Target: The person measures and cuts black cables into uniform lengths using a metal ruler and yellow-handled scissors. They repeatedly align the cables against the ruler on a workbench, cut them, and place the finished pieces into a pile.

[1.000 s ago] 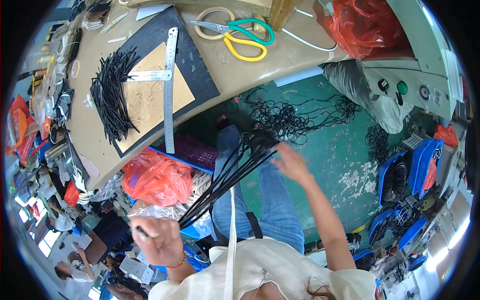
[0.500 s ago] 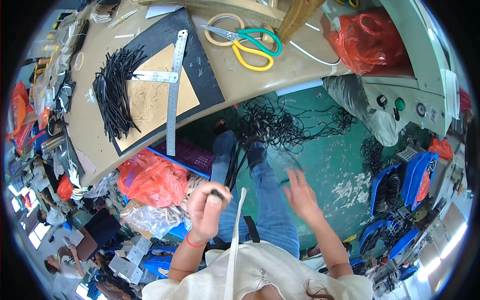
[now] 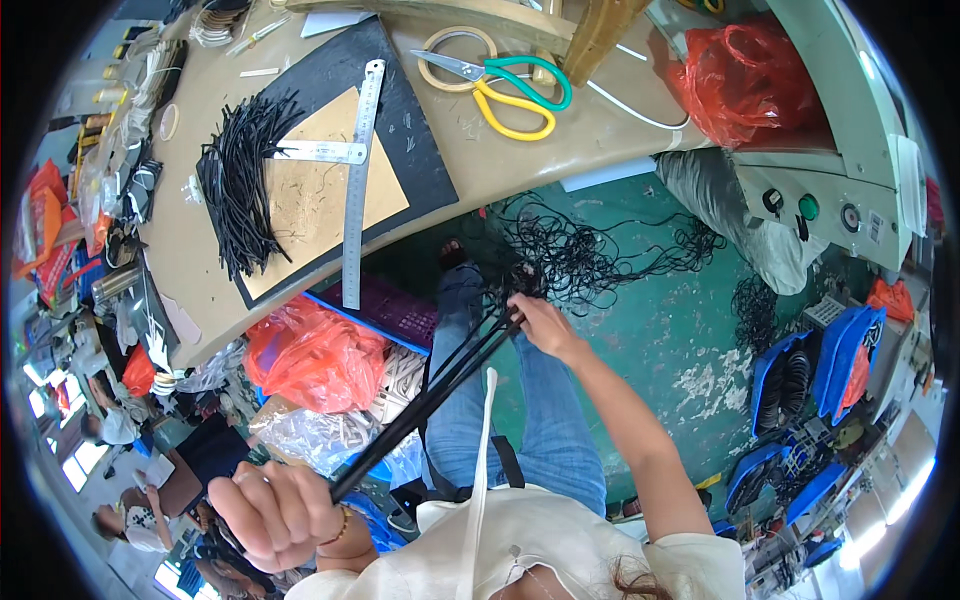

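Note:
A bundle of black cords [image 3: 420, 405] runs taut and slanting across my lap. My left hand [image 3: 275, 515] is a fist closed around its near end, low at the left. Farther off, above my knees, my right hand [image 3: 540, 325] has its fingers closed on the same bundle. Past that hand the cords run toward a loose tangle of black cord [image 3: 580, 255] on the green floor. On the table, a pile of short black cord pieces [image 3: 240, 185] lies partly over a tan board [image 3: 320, 215]. A steel L-shaped ruler [image 3: 357, 200] rests across that board.
Scissors with green and yellow handles [image 3: 515, 97] lie on the table [image 3: 430, 130] beside a tape roll [image 3: 428, 72]. A red plastic bag [image 3: 745, 85] sits at the machine [image 3: 840, 190] on the right. Orange bags [image 3: 315, 355] and a purple crate [image 3: 395, 315] are under the table edge.
My left hand has pulled down and left, stretching the cord bundle. My right hand, earlier open and apart, has moved up and left and closed on the bundle.

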`<state>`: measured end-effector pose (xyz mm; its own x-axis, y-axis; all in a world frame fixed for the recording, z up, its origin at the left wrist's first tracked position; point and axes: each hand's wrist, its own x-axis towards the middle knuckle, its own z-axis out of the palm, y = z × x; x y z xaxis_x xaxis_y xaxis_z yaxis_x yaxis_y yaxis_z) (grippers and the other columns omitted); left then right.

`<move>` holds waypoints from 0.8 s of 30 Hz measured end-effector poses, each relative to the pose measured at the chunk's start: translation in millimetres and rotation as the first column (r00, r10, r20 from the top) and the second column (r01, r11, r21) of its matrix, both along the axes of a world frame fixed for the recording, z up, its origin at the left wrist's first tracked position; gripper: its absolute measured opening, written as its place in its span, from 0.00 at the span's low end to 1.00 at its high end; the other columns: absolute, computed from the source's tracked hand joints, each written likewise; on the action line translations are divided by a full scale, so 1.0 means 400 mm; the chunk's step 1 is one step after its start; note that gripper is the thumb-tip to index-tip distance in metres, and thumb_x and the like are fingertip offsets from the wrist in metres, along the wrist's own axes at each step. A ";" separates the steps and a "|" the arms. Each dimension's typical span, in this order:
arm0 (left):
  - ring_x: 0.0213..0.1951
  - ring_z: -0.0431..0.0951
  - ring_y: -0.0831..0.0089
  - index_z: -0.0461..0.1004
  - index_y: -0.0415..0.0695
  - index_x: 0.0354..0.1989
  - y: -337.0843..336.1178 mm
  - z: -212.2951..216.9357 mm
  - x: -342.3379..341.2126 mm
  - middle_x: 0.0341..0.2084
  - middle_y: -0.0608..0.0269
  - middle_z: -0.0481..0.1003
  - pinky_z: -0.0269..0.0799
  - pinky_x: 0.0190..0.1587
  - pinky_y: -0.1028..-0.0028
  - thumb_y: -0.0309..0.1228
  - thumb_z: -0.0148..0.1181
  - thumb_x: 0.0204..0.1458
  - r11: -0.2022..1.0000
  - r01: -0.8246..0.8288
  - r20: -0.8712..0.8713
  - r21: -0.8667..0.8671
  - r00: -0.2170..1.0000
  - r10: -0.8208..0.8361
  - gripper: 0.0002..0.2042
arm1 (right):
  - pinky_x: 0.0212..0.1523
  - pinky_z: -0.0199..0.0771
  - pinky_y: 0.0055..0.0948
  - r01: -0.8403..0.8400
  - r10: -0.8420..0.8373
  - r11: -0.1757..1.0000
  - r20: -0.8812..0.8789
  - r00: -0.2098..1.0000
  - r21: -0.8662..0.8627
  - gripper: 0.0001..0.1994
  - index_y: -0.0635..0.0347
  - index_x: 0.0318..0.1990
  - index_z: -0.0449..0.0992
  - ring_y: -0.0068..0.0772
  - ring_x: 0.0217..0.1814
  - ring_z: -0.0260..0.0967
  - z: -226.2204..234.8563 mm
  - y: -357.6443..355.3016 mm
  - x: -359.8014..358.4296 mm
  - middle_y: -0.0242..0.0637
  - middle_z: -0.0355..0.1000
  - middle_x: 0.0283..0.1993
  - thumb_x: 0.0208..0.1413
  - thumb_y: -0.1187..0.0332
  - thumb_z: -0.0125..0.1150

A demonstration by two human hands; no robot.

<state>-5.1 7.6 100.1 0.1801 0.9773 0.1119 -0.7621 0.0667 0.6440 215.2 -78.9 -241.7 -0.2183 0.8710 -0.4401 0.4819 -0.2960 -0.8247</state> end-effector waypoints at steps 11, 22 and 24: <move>0.18 0.61 0.84 0.69 0.34 0.32 -0.055 -0.142 0.061 0.21 0.62 0.70 0.57 0.20 0.82 0.36 0.49 0.57 0.969 0.064 -0.663 -0.238 0.719 -0.210 0.14 | 0.31 0.72 0.31 0.271 -0.285 0.955 0.124 0.950 0.118 0.33 0.55 0.64 0.53 0.42 0.24 0.70 0.357 0.017 0.093 0.44 0.73 0.28 0.45 0.82 0.47; 0.17 0.65 0.83 0.70 0.34 0.33 -0.029 -0.174 0.132 0.19 0.60 0.72 0.59 0.20 0.82 0.30 0.46 0.57 0.964 0.212 -0.591 -0.163 0.761 -0.267 0.11 | 0.22 0.70 0.29 0.218 -0.228 0.806 -0.052 0.972 0.550 0.23 0.65 0.58 0.60 0.33 0.18 0.69 0.590 0.026 0.107 0.38 0.72 0.23 0.54 0.72 0.50; 0.16 0.65 0.81 0.71 0.34 0.32 -0.028 -0.151 0.156 0.20 0.60 0.72 0.60 0.20 0.82 0.30 0.47 0.56 0.962 0.226 -0.560 -0.154 0.782 -0.274 0.11 | 0.23 0.71 0.33 0.296 -0.299 0.891 -0.045 0.953 0.345 0.21 0.60 0.55 0.64 0.39 0.20 0.70 0.528 0.009 0.075 0.40 0.73 0.24 0.52 0.72 0.51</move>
